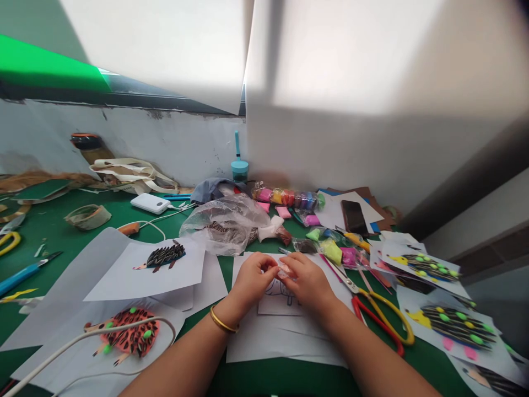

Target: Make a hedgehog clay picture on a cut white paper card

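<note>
My left hand [254, 281] and my right hand [308, 281] meet over the white paper in the middle. Fingertips of both are pinched together around a small pale pink piece [284, 270], mostly covered by the fingers; its kind is unclear. Under them lies a small sheet with a line drawing [279, 306], partly hidden by my hands, on top of larger white sheets [289, 342]. Scissors with red and yellow handles [384, 317] rest just right of my right hand. Beyond my fingers are bags of coloured clay [333, 251] and a clear plastic bag [225, 223].
Finished-looking hedgehog pictures lie at left, one black [165, 255] and one pink [130, 331], with a white cable [95, 328] across the latter. More hedgehog pictures [446, 320] overlap at right. Farther back are a phone [354, 216], a power bank [151, 203] and a blue cutter [20, 278].
</note>
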